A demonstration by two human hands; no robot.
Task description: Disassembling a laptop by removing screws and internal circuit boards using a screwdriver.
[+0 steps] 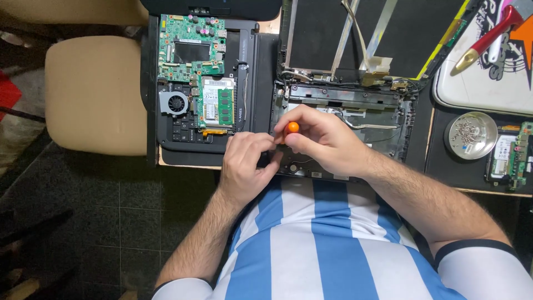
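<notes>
Upright orange-capped screwdriver (292, 128) over laptop chassis (355, 119)

- Small orange glossy plastic screwdriver cap (292, 127) — smooth.
- Black matt plastic laptop base (355, 119).
- Green circuit board (191, 47) — dull, with shiny metal parts.
- Round polished metal dish (472, 135).
- Beige smooth padded stool seat (94, 91).

Floor (111, 216): dark grey tiles, pale grout lines, dim at lower left. Beige padded chair (94, 94) at left, its seat just beside desk edge; second beige cushion (66, 11) along top edge. Red object (6, 94) at far left, partly cut off, kind unclear. Wooden desk (186, 165) shows as thin pale strip under black mat (461, 172). Light even, from above; no walls or windows in view.
</notes>
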